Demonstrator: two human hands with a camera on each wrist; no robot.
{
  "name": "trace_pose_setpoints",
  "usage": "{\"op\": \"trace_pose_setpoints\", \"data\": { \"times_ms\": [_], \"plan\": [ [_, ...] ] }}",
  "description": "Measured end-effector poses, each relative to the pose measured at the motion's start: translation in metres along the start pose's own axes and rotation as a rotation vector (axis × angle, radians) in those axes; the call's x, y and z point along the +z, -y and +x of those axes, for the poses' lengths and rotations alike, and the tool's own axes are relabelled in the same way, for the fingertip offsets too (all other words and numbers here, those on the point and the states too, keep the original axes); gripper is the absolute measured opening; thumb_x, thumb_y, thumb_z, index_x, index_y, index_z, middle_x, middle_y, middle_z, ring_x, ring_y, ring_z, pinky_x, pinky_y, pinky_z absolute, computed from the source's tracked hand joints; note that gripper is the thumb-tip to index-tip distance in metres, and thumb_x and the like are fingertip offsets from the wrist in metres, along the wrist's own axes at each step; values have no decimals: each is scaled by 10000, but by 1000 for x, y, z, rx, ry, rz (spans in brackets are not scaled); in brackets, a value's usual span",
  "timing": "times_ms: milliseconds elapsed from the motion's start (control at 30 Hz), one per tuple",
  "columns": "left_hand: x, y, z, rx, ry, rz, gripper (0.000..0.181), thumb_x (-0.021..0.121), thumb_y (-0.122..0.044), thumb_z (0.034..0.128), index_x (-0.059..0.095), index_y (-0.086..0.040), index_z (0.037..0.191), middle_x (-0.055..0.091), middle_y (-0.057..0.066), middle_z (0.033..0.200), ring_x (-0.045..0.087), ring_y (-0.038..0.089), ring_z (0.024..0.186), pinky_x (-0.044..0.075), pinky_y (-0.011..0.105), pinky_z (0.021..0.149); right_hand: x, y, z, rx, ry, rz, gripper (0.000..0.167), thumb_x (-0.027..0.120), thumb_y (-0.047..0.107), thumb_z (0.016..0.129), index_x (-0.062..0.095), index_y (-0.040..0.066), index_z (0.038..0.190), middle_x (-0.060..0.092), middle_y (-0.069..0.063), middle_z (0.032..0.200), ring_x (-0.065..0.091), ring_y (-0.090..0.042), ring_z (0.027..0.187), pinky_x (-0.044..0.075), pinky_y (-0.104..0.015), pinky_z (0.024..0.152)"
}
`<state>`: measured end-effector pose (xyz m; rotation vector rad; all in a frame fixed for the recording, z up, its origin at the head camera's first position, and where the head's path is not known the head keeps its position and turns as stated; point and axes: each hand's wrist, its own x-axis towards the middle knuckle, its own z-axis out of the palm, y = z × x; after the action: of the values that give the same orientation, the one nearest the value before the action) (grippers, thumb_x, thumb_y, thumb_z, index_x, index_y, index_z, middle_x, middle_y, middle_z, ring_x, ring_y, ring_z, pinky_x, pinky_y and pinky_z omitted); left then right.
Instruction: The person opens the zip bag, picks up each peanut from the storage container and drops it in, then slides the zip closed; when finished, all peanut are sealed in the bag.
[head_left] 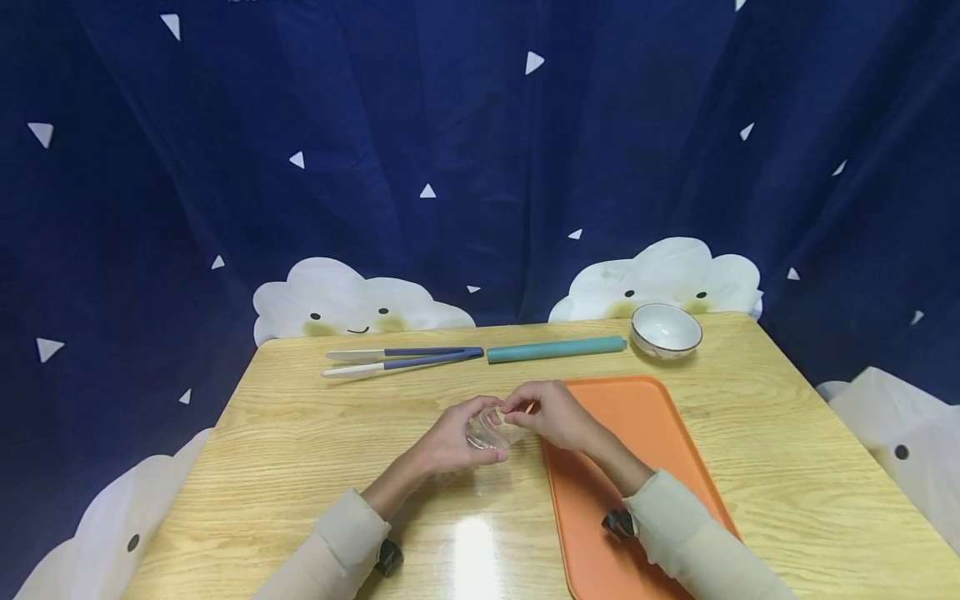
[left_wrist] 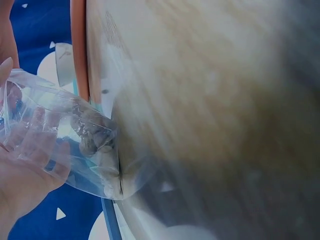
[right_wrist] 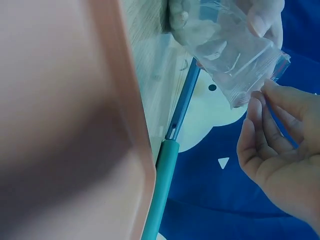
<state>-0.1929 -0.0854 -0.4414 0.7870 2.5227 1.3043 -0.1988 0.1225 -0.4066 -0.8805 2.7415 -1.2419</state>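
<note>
A clear plastic zip bag [head_left: 486,430] is held between both hands above the table, just left of the tray. My left hand [head_left: 447,439] grips the body of the bag from the left, thumb on the near side. At the bag's top edge, my right hand [head_left: 552,415] pinches the plastic between thumb and fingertips, as the right wrist view also shows at the bag's zip strip [right_wrist: 270,75]. Small greyish lumps [left_wrist: 95,140] lie in the bag's lower end in the left wrist view; their kind cannot be made out. Whether the zip is parted is unclear.
Under the right forearm lies an orange tray [head_left: 622,400]. Along the table's back edge are blue tongs [head_left: 420,360] with pale tips, a teal stick-like tube [head_left: 555,349] and a white bowl [head_left: 666,327]. A dark blue curtain [head_left: 480,167] hangs behind the wooden table [head_left: 300,467].
</note>
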Motion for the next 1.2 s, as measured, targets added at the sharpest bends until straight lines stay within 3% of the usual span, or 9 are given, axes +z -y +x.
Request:
{"op": "trace_pose_setpoints", "data": {
  "times_ms": [200,400,733,867,1000,1200],
  "plan": [
    [0,2,2,11,-12,9,750,786,-328,745,454,-99,1378,617,39,1133,530,239,1171,403,517,1005,0,1,-9,-64,5,-6,45,714,174,836,737,136,834,690,60,788,535,-7,688,477,-191,621],
    [-1,1,2,10,-36,21,771,782,-386,740,448,-117,1381,627,15,1120,563,204,1099,447,461,956,5,5,-16,-123,-2,-8,58,707,187,845,742,147,822,660,70,754,517,-22,682,464,-187,608],
    [0,2,1,17,-101,4,781,806,-369,720,456,-121,1372,618,-24,1074,555,177,1045,440,456,939,4,5,-20,-78,16,-31,39,725,161,829,723,160,790,626,82,743,480,-21,681,438,-188,601],
    [-4,2,-3,20,-146,-32,639,744,-320,802,482,-117,1348,637,-38,1072,564,163,1033,454,432,905,-3,3,-20,-64,-17,-65,39,715,161,838,705,155,801,602,77,750,488,-26,675,447,-196,597],
    [-10,3,-6,20,-211,-102,427,653,-250,889,554,-103,1277,680,28,1075,596,170,1011,472,370,849,-8,0,-19,-4,-54,-81,46,697,161,844,682,189,812,562,78,782,512,-61,718,453,-203,617],
    [-14,4,-9,-12,-275,-220,239,657,-186,889,671,-49,1085,701,107,1030,619,156,944,486,294,800,-7,-2,-17,18,-72,-55,29,652,149,875,654,159,848,677,65,852,625,-90,814,505,-253,690]
  ]
}}
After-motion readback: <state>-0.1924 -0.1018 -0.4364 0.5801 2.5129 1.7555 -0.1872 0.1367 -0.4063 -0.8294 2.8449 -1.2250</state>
